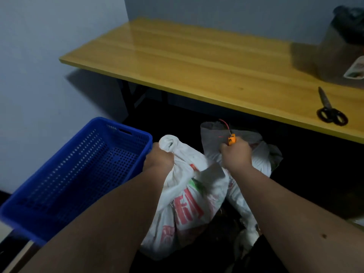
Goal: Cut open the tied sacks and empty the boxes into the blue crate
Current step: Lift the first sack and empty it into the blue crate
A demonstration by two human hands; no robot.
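Note:
A white sack (183,205) with red print stands on the dark floor in front of me. My left hand (158,160) grips its bunched neck near the top. My right hand (236,154) holds an orange utility knife (231,140), whose grey blade (212,171) points down beside the sack's neck. A second white and grey sack (262,154) with a red tie lies behind my right hand. The blue perforated crate (78,174) stands tilted on the floor at the left, with nothing inside.
A yellow wooden table (197,62) runs across the back. Black-handled scissors (329,109) lie near its front right edge. A dark container (342,46) stands at the table's far right. A pale wall (39,56) is at the left.

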